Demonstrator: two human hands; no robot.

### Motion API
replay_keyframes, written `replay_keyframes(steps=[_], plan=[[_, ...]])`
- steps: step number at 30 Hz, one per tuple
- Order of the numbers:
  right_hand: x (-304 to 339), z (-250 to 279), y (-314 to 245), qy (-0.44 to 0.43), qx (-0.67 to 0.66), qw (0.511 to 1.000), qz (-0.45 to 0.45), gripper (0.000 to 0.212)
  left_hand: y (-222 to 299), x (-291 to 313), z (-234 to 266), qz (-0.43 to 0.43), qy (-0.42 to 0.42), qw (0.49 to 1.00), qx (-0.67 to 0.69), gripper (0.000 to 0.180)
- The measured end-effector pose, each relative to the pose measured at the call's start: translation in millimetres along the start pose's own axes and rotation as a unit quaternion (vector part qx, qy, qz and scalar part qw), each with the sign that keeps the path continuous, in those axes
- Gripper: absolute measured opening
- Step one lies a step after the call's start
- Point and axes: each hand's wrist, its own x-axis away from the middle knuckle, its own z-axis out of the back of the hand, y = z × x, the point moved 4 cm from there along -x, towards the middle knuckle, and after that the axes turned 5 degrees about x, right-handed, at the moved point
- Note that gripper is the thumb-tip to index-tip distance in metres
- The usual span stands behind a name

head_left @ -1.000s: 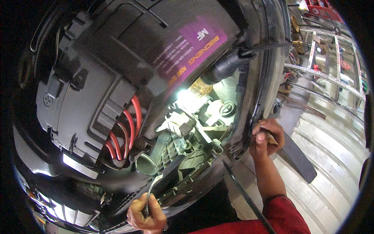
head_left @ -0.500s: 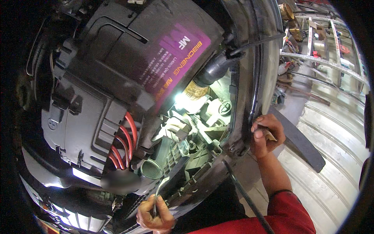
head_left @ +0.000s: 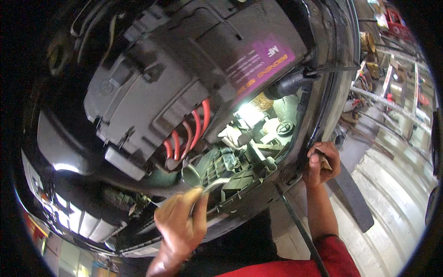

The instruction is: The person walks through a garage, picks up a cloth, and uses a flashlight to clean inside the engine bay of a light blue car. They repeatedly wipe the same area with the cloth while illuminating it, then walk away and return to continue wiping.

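My left hand [head_left: 180, 221], slightly blurred, is closed around a thin, curved, metallic-looking strip [head_left: 216, 183]. Its pale end points into the open engine bay, just above a slatted dark plastic part [head_left: 240, 183]; whether they touch I cannot tell. Beside that end is the round mouth of a grey-green tube [head_left: 191, 175]. At the right, my right hand [head_left: 318, 168] rests by the dark fender edge [head_left: 295, 164]. Its thumb and curled fingers pinch a small brownish-grey folded piece [head_left: 326, 162], mostly hidden.
A black battery with a purple label [head_left: 265, 62] fills the upper middle. Red cables [head_left: 198, 129] leave a grey cover [head_left: 138, 106]. Bright light falls near a black cylindrical part [head_left: 286, 86]. A black rod [head_left: 300, 226] slants past my right forearm; a metal rack [head_left: 392, 101] stands far right.
My left hand has risen, bringing the strip further over the engine bay. The whole view has shifted, with the battery now further right. My right hand keeps its hold by the fender.
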Motion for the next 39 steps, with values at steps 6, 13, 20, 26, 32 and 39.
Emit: replay_keyframes(steps=[6, 13, 20, 26, 32, 39], plan=[[5.5, 3.8, 6.8, -0.002, 0.02, 1.0, -0.023, 0.021, -2.0, -61.2, -70.4, -0.024, -0.281, 0.949, -0.141, 0.013], [5.1, 1.1, 15.5, 0.016, -0.013, 1.0, -0.003, 0.02, -24.2, -90.3, -161.4, -0.053, -0.413, 0.89, -0.188, 0.023], [-12.7, 0.8, -2.3, -0.031, -0.074, 0.996, -0.051, 0.016, -56.7, -98.3, -209.6, -0.009, -0.291, 0.954, -0.075, 0.033], [-60.0, -33.8, -30.1, -0.229, 0.052, 0.955, 0.182, 0.018, -64.8, -103.4, -213.0, 0.069, -0.19, 0.97, 0.138, 0.028], [-73.7, -63.7, -38.5, -0.235, 0.084, 0.933, 0.258, 0.018, -77.3, -105.2, -220.8, 0.085, -0.231, 0.955, 0.166, 0.028], [-69.2, -70.0, -38.8, -0.221, 0.138, 0.916, 0.304, 0.017, -79.1, -103.4, -220.3, 0.093, -0.243, 0.947, 0.191, 0.028]])
